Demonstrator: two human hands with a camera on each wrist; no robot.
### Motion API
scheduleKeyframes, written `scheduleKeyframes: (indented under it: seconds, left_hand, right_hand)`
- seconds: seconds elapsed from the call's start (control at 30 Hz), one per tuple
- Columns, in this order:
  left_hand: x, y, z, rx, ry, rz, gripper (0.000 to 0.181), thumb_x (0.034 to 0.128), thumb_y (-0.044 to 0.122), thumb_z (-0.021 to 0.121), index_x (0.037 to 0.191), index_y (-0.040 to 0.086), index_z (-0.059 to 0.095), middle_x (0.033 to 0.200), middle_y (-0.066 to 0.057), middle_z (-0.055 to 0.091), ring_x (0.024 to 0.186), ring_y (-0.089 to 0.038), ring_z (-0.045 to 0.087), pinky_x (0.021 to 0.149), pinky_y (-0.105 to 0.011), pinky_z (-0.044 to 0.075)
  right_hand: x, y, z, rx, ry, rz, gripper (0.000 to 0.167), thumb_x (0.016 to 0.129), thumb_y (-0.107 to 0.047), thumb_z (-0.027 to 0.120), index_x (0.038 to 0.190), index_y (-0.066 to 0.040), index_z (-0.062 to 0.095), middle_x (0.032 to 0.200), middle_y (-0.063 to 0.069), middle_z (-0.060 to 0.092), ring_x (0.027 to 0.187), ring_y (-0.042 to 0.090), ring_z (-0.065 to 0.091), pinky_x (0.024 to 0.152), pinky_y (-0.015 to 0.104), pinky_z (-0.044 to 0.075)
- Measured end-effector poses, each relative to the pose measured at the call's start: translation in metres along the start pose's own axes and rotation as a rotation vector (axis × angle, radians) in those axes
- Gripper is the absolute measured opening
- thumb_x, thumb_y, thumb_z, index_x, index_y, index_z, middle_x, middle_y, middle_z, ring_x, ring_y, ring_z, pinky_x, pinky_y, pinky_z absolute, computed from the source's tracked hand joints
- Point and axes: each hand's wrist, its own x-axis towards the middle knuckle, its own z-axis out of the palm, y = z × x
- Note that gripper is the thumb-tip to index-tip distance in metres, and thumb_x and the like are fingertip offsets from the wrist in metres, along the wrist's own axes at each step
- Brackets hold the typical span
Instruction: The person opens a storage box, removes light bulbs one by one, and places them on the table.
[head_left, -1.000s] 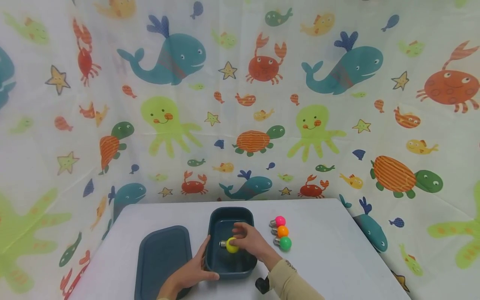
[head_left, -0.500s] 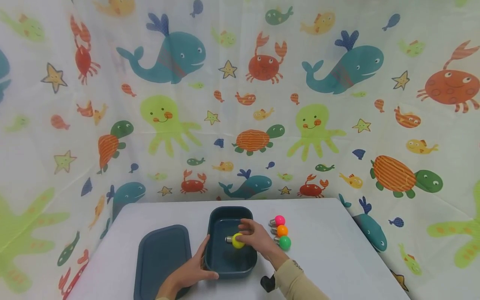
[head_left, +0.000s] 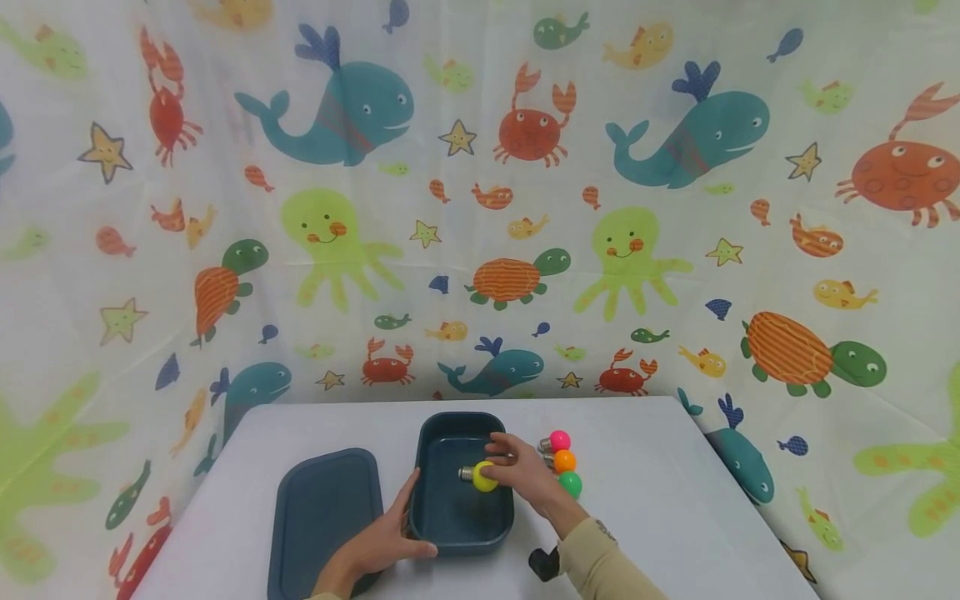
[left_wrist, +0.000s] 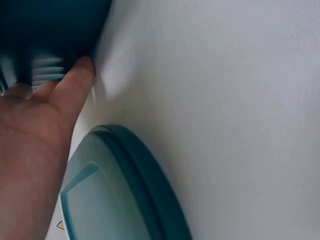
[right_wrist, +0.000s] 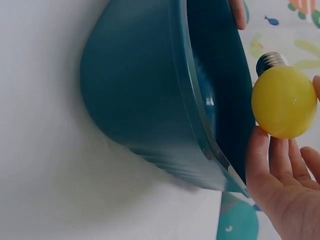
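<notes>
My right hand (head_left: 528, 473) pinches a yellow light bulb (head_left: 487, 477) over the right part of a dark teal box (head_left: 461, 546). The bulb's silver screw base (head_left: 466, 473) points left. In the right wrist view, the bulb (right_wrist: 285, 102) sits at the fingertips, beside the box rim (right_wrist: 186, 80). My left hand (head_left: 380, 542) rests against the near left corner of the box, its fingers straight along the left wall and its thumb at the front. Against the ribbed side of the box, the left fingers (left_wrist: 75, 82) show in the left wrist view. Part of the left hand is hidden there.
To the left of the box lies its flat teal lid (head_left: 326, 521), partly behind the left forearm. Pink (head_left: 560, 440), orange (head_left: 565, 461) and green bulbs (head_left: 571, 483) lie in a column on the white table (head_left: 660, 500). A sea-animal curtain (head_left: 420, 208) hangs behind.
My right hand has carried the yellow bulb a little to the right and away from me, across the box. The left hand, box and lid stay in place.
</notes>
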Motion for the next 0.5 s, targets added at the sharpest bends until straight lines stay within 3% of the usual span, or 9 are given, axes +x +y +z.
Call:
scheduleKeyframes:
  seconds: [0.5]
  left_hand:
    - [0.000, -0.001, 0.001, -0.021, -0.008, 0.003, 0.122, 0.0815, 0.029, 0.081, 0.155, 0.017, -0.015, 0.161, -0.022, -0.011, 0.145, -0.047, 0.008, 0.113, -0.063, 0.017]
  right_hand:
    - [-0.013, -0.002, -0.012, 0.018, 0.040, -0.021, 0.070, 0.088, -0.022, 0.073, 0.147, -0.003, 0.039, 0.137, 0.018, 0.053, 0.124, 0.037, 0.054, 0.094, 0.046, 0.052]
